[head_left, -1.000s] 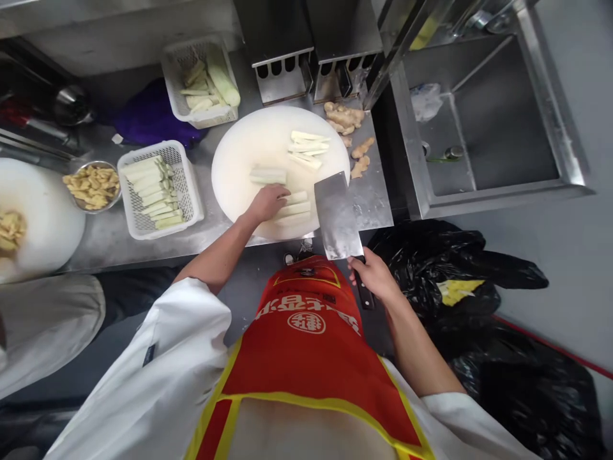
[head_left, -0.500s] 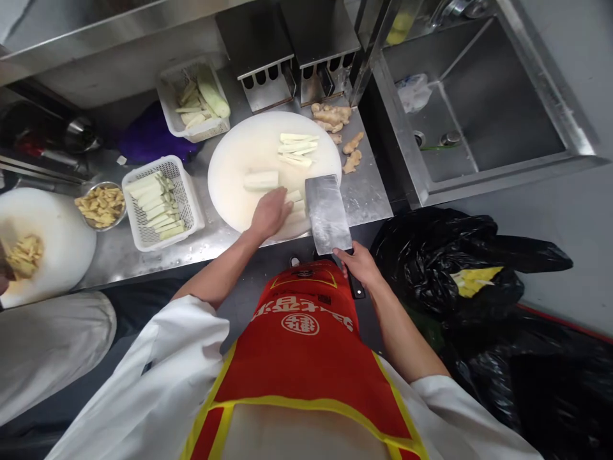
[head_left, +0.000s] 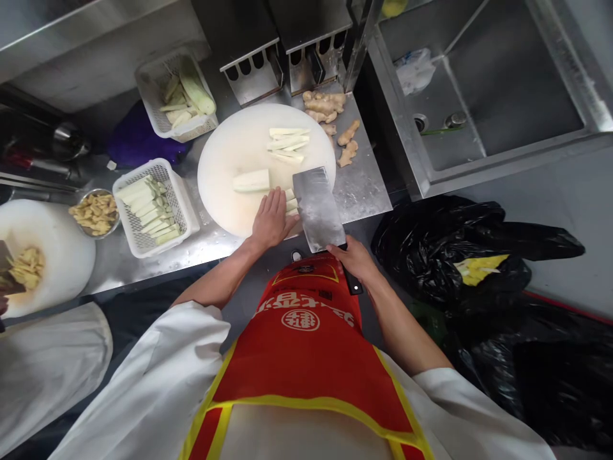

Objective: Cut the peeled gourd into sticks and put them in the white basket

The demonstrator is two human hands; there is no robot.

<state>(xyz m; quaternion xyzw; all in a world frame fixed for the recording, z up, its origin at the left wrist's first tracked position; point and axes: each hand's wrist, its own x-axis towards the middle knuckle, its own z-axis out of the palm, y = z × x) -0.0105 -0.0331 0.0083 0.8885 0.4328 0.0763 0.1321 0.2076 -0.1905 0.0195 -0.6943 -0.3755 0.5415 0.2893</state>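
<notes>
Head view shows the left hand point(head_left: 272, 217) laid flat with fingers together on pale vegetable strips point(head_left: 290, 202) at the near edge of the round white cutting board point(head_left: 230, 153), while the right hand point(head_left: 355, 260) grips the cleaver point(head_left: 317, 208) just beside them

Free to pass over the bare left half of the cutting board point(head_left: 220, 153), centre of the frame. Blocked at the board's lower right by the left hand point(head_left: 272, 217), pressed flat, and the cleaver point(head_left: 317, 207) just beside it. Hemmed in at upper centre by steel holders point(head_left: 282, 54), at left by white baskets point(head_left: 188, 217), at right by ginger point(head_left: 323, 105). Open again on the steel strip point(head_left: 366, 185) right of the board, short of the sink wall point(head_left: 400, 134).
</notes>
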